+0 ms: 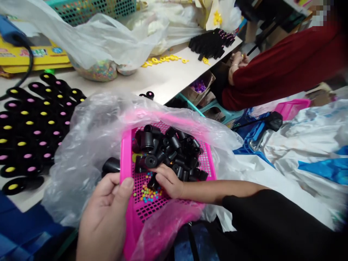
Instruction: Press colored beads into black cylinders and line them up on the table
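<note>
A pink mesh basket wrapped in clear plastic holds a heap of black plastic cylinders and small coloured beads. My left hand grips the basket's near left rim, thumb on the mesh, and a black cylinder lies just past its fingers. My right hand reaches into the basket from the right. Its fingers are curled in a pinch on one of the black cylinders at the heap's near edge.
Rows of black parts with yellow and pink caps cover the table on the left. A plastic bag of coloured beads and yellow rings lie further back. Another person in a red sleeve works at the right beside black parts.
</note>
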### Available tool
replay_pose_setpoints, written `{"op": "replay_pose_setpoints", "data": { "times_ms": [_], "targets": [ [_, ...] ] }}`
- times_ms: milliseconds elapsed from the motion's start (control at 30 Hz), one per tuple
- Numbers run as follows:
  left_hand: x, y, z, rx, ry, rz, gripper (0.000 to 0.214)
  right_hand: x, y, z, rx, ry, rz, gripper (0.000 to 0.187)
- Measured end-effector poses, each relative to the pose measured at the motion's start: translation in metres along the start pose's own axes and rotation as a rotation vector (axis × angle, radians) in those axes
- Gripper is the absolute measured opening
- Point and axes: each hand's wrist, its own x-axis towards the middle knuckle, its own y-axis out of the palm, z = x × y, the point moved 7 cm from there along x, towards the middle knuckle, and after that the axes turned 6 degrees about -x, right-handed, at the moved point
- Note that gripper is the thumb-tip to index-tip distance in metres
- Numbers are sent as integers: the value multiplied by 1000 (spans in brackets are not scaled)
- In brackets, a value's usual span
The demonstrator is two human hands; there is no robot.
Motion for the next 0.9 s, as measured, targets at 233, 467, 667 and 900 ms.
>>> {"op": "replay_pose_setpoints", "data": {
  "times_ms": [233, 467, 667, 900],
  "targets": [
    [-1, 4, -15, -47, 8, -83, 29, -5, -4, -1, 64, 64, 191, 35],
    [4, -19, 13, -17, 5, -138, 30, -34, 11, -33, -143, -62, 446, 40],
    [2, -22, 14, -73, 78, -150, 22, -28, 22, -47, -184, -68, 328, 50],
    [-3, 15, -18, -103, 102, 27, 26, -28, -27, -21, 42, 43, 60, 51]
  ]
}}
